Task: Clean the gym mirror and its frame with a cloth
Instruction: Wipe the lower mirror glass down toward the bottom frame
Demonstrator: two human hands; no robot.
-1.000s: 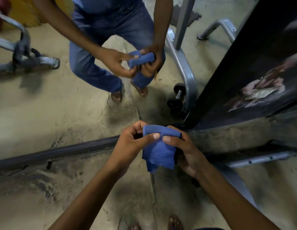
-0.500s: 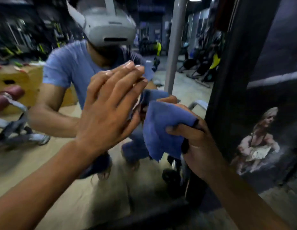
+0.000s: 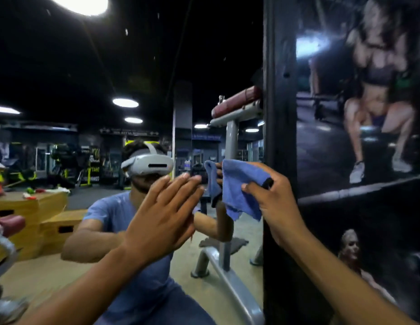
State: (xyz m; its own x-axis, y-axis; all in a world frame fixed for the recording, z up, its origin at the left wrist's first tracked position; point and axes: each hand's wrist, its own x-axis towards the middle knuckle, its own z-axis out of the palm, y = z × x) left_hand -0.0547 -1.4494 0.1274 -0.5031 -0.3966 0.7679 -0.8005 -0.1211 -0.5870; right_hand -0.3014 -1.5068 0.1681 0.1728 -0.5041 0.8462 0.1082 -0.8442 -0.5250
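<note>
Cloth [image 3: 239, 188] in the right hand [image 3: 272, 207] hangs at the mirror's right edge, the fingers [image 3: 253, 187] pinched shut on its upper corner while the rest of the blue fabric droops loosely below. Just right of the cloth runs the frame [image 3: 278, 102], a dark upright strip whose long axis is vertical, reaching from the top of the view to the bottom; a wall poster [image 3: 368, 113] lies beyond it. Left of the cloth spreads the mirror [image 3: 87, 78], its glass showing the person's own reflection and the gym behind. The left hand [image 3: 162, 219] is held flat and spread, palm toward the glass, gripping nothing; whether the palm actually touches the mirror cannot be told. The right hand is plainly the nearer one to the frame, with the cloth sitting right over the seam between glass and frame. The coming wipe seems to turn on that seam: a stroke rightward would put the cloth on the frame, a stroke leftward on the glass, and either surface looks best followed up and down along the frame's length. Bunched as it is, the cloth presents only a small face, so flattening it against the surface may be needed first.
</note>
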